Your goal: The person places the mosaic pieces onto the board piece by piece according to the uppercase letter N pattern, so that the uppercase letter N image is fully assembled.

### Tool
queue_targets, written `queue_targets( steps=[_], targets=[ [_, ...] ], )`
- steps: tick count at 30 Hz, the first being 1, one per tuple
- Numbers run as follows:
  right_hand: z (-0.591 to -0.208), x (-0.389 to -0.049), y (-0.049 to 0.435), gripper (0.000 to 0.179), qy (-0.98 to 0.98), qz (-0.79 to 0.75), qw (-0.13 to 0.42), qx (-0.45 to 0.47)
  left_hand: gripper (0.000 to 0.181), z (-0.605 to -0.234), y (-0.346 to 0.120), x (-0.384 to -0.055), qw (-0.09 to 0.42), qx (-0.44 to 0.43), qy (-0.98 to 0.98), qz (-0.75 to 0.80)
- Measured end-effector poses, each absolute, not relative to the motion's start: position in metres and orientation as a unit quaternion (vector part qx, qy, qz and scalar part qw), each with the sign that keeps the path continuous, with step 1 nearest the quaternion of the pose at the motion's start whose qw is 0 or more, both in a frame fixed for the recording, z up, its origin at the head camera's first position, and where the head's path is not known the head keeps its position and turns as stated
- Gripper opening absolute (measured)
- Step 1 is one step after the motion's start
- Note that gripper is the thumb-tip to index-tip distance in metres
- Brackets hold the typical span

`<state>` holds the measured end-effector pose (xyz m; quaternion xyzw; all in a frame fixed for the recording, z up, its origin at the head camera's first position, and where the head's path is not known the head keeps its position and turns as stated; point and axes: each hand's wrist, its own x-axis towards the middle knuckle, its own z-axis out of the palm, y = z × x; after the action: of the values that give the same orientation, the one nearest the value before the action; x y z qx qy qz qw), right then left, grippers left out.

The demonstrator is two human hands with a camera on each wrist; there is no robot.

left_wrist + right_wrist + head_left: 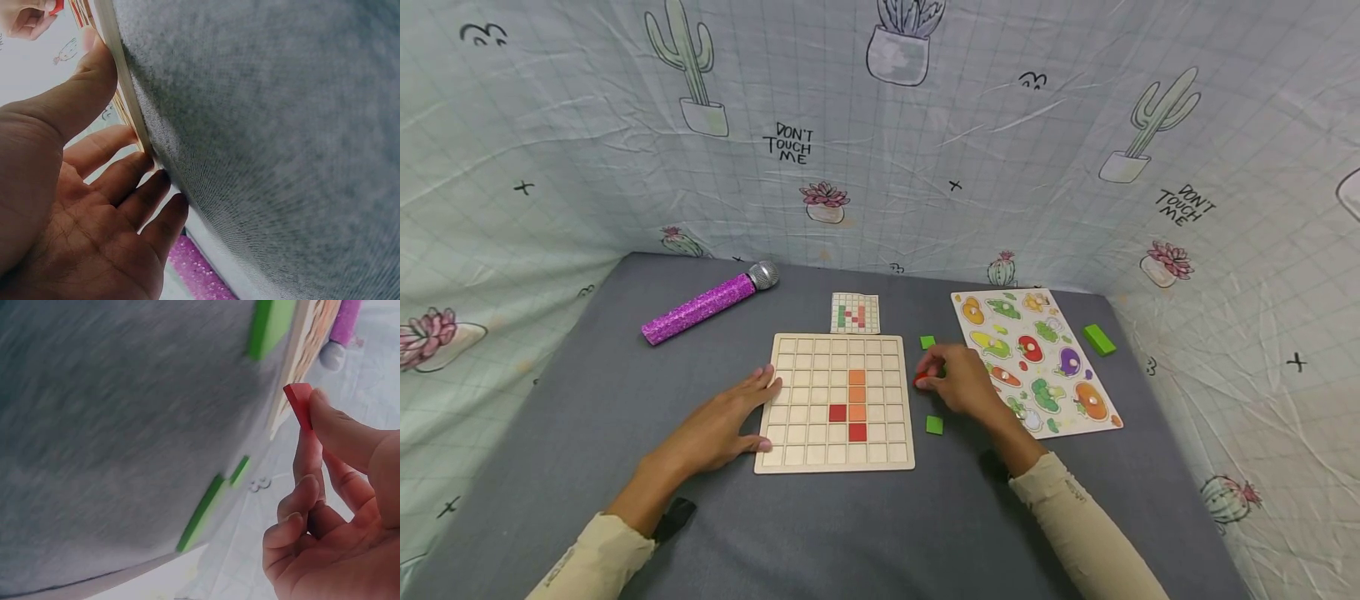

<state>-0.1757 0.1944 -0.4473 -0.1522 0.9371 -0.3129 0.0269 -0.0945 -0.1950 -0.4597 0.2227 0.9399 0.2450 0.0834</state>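
Seen from the head camera, the person's right hand [958, 383] pinches a red tile [300, 401] between thumb and finger, just off the board [807, 454] between two and three o'clock. The left hand [715, 433] touches the board's nine o'clock edge, thumb and fingers apart. A patterned card [855, 314] lies at twelve, a microphone [707, 308] at ten.

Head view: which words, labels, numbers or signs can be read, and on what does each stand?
"DON'T TOUCH ME": patterned cloth, left of the middle.
"DON'T TOUCH ME": patterned cloth, right side.
"x"-like crosses: patterned cloth, several places.
Small marks on the left sleeve and right sleeve: too small to read.
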Motion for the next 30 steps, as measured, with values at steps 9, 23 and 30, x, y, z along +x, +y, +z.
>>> queue_targets(
  steps=[9, 23, 30],
  targets=[
    [-0.441, -0.163, 0.170, 0.016, 0.929, -0.328, 0.020, -0.172, 0.093, -0.459, -0.195, -0.094, 0.082, 0.224, 0.940, 0.242],
    [-0.443, -0.155, 0.130, 0.015, 0.921, -0.341, 0.048, -0.183, 0.093, -0.461, -0.196, -0.095, 0.078, 0.227, 0.940, 0.241],
    [-0.443, -0.154, 0.112, 0.017, 0.914, -0.347, 0.053, -0.202, 0.094, -0.461, -0.196, -0.095, 0.079, 0.226, 0.940, 0.242]
  ],
)
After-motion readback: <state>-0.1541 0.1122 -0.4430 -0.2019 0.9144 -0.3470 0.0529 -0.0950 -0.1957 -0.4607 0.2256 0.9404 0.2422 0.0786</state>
